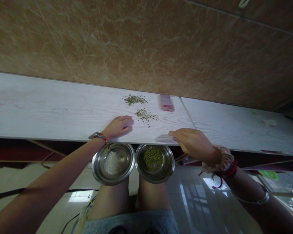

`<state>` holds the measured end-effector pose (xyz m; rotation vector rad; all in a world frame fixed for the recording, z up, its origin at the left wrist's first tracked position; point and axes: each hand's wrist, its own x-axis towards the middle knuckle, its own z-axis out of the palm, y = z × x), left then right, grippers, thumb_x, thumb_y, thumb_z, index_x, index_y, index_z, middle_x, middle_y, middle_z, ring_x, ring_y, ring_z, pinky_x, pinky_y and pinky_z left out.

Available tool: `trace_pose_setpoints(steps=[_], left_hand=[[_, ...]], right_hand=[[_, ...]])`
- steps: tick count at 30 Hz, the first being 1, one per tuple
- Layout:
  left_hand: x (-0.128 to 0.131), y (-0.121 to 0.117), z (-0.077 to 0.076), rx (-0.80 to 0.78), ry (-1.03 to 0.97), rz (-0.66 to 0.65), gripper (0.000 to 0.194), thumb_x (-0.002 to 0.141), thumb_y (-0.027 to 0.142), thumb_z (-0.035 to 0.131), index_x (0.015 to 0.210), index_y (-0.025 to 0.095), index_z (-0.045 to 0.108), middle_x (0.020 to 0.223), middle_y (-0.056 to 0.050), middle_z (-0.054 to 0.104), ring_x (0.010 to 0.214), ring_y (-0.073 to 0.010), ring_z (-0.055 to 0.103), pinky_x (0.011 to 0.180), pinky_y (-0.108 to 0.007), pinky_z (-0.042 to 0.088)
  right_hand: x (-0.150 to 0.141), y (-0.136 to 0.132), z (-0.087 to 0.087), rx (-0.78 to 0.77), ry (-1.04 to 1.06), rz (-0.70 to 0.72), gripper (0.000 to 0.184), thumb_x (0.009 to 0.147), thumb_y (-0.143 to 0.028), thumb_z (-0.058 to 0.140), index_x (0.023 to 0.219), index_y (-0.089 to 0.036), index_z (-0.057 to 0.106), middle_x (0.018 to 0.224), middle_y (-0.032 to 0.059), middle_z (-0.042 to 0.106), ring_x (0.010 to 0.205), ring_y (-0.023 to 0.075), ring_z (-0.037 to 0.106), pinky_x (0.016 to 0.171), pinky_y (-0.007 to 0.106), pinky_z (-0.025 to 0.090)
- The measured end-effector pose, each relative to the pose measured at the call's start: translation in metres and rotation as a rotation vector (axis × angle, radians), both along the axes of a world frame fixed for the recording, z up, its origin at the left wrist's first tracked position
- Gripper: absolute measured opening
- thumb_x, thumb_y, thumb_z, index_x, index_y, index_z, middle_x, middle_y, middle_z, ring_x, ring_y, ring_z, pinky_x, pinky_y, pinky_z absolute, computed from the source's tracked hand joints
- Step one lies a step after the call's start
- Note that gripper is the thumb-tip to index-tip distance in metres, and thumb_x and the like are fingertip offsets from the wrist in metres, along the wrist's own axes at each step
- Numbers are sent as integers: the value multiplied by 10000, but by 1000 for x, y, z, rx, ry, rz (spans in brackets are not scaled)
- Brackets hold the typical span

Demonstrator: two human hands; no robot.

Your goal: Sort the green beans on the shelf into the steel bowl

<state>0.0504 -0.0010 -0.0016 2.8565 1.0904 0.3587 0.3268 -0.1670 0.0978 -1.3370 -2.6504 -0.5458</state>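
Observation:
My left hand (118,126) rests on the white wooden table, fingers lying loosely forward beside loose green beans, with nothing visible in it. A thinner scatter of green beans (144,115) lies just right of its fingertips, and a denser patch of beans (134,99) is behind. At the table's front edge, my right hand (195,143) is closed on a thin, pale, flat card-like piece (164,138). Below the edge, a steel bowl (171,165) on my right thigh holds green beans. Beside it, another steel bowl (96,170) on my left thigh holds whitish grains.
The white table (48,107) runs along a brown marbled wall (112,42). A blurred-out small packet or card (166,102) lies near the back, by a table seam. Dark cables (80,190) cross the tiled floor (195,211) at left. A green item (270,175) shows at right.

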Motion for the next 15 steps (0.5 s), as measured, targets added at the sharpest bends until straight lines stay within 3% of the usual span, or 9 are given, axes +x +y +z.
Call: trace_pose_setpoints(steps=[8, 15], left_hand=[[0, 1, -1, 11, -9, -9, 419, 849, 363, 405, 1187, 174, 564, 1311, -73, 549, 1212, -219, 494, 1023, -375, 380], [-1, 2, -3, 13, -6, -9, 418, 854, 367, 415, 1187, 162, 562, 1316, -86, 543, 1209, -224, 497, 1024, -371, 380]], right_hand=[[6, 3, -1, 80, -13, -44, 267, 836, -82, 425, 988, -163, 630, 798, 43, 702, 697, 151, 613, 634, 268, 457], [20, 22, -23, 400, -6, -58, 251, 866, -71, 426, 981, -126, 642, 802, 70, 698, 714, 153, 586, 645, 272, 418]])
